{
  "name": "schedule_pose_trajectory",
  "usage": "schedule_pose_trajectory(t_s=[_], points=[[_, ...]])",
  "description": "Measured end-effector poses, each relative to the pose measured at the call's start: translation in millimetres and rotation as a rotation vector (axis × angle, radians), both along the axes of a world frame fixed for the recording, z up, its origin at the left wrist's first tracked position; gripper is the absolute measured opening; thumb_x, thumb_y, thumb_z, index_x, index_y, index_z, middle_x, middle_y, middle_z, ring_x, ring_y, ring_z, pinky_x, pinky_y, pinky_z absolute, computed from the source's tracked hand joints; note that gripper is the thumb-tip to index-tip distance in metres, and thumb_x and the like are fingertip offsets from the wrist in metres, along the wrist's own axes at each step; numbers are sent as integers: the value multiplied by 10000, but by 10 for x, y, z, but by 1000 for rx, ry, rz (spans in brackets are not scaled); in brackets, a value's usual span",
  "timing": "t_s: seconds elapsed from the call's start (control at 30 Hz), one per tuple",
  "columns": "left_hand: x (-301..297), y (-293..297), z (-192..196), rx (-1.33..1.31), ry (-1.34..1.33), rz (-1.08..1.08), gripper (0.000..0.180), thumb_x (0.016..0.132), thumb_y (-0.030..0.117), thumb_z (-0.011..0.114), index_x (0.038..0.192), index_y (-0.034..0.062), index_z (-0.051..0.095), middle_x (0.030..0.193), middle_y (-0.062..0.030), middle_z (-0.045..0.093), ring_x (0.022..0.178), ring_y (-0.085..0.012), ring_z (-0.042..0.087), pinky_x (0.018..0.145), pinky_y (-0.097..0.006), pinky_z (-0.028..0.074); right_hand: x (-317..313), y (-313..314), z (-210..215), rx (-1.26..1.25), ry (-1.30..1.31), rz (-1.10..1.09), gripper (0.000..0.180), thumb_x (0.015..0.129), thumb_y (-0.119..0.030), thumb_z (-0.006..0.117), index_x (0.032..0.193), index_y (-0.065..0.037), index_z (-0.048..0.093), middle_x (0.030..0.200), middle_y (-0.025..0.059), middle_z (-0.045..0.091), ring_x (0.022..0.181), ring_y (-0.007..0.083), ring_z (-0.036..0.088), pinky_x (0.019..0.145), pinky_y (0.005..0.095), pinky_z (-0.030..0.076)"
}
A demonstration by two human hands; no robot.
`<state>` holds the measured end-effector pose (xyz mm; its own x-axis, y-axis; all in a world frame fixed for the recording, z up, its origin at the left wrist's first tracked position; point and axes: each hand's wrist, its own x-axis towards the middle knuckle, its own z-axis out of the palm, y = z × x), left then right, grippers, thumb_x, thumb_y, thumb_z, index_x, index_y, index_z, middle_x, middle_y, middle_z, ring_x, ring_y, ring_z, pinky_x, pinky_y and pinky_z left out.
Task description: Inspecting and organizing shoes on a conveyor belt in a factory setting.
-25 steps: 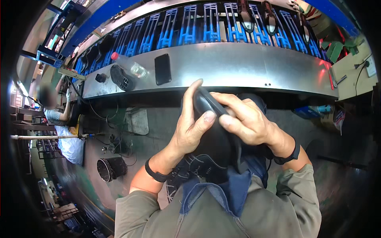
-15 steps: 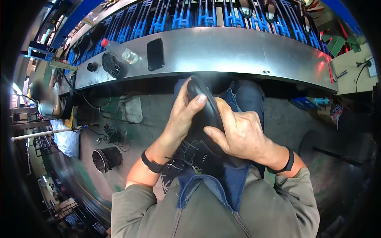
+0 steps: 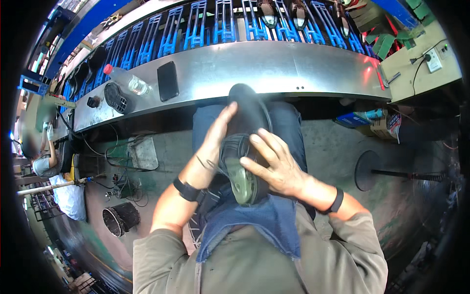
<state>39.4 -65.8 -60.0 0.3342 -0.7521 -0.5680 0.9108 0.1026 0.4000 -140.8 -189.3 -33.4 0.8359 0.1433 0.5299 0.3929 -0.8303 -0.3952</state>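
A black shoe [image 3: 247, 110] points toe-away over my lap at the front edge of the metal bench. Its opening is toward me, and a green shoe last [image 3: 241, 182] shows inside the heel end. My left hand [image 3: 215, 134] lies along the shoe's left side, fingers toward the toe and partly hidden behind it. My right hand [image 3: 280, 166] grips the right side, its thumb over the opening and its fingers near the shoe's middle. The shoe's toe and the hands' edges are slightly blurred.
On the metal bench [image 3: 215, 61] lie a dark phone [image 3: 168, 81], a clear bottle [image 3: 134, 83] and a black curved piece [image 3: 116, 97]. Blue racks [image 3: 196, 24] run behind it. A black bucket [image 3: 121, 219] stands on the floor at left; a co-worker [image 3: 46, 159] is beyond. A round-based stand [image 3: 366, 170] is at right.
The shoe has turned, so its opening and green last now show. My right hand's fingers have spread from their curled pose. The view has shifted, and the bench items appear further left.
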Motion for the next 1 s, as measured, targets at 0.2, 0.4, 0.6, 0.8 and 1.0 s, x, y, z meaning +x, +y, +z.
schedule_pose_trajectory(t_s=[0.2, 0.4, 0.6, 0.8, 1.0], points=[[-6, 250, 624, 71, -362, 42, 429, 1076, 380, 430, 1290, 49, 598, 1071, -74, 698, 1007, -187, 674, 863, -308, 551, 764, -125, 911, 242, -306, 379, 759, 667, -182, 769, 1389, -126, 544, 1458, 195, 484, 1321, 407, 492, 1077, 550, 366], [-301, 664, 462, -93, -1377, 375, 618, 1004, 472, 550, 1314, -64, 546, 1144, -127, 561, 1052, -205, 567, 946, -359, 467, 1058, -172, 510, 767, 232, 147, 864, 740, -131, 835, 1487, -71, 404, 1378, 178, 527, 1291, 314, 524, 1084, 399, 416], [-485, 452, 24, 161, -1448, 140, 519, 813, 250, 828, 1187, -23, 593, 1191, -174, 603, 1127, -294, 574, 978, -389, 458, 1130, -387, -316, 1000, 816, -5, 922, 744, -326, 852, 1496, -35, 406, 1458, 186, 482, 1387, 290, 436, 1135, 410, 361], [-299, 255, -84, 20, -1495, 229, 714, 831, 220, 840, 1378, -46, 467, 940, -150, 642, 792, -232, 631, 737, -356, 513, 1148, -675, -493, 495, 556, -80, 758, 843, -365, 780, 1430, 4, 473, 1471, 230, 456, 1399, 376, 417, 1148, 459, 351], [86, 42, 4, 390, -1516, -16, 552, 842, 196, 829, 1271, -54, 589, 1192, -127, 464, 1037, -218, 571, 874, -312, 491, 873, -575, -134, 916, 455, -173, 497, 923, -227, 697, 1343, 10, 571, 1206, 166, 513, 1038, 239, 544, 909, 351, 482]])
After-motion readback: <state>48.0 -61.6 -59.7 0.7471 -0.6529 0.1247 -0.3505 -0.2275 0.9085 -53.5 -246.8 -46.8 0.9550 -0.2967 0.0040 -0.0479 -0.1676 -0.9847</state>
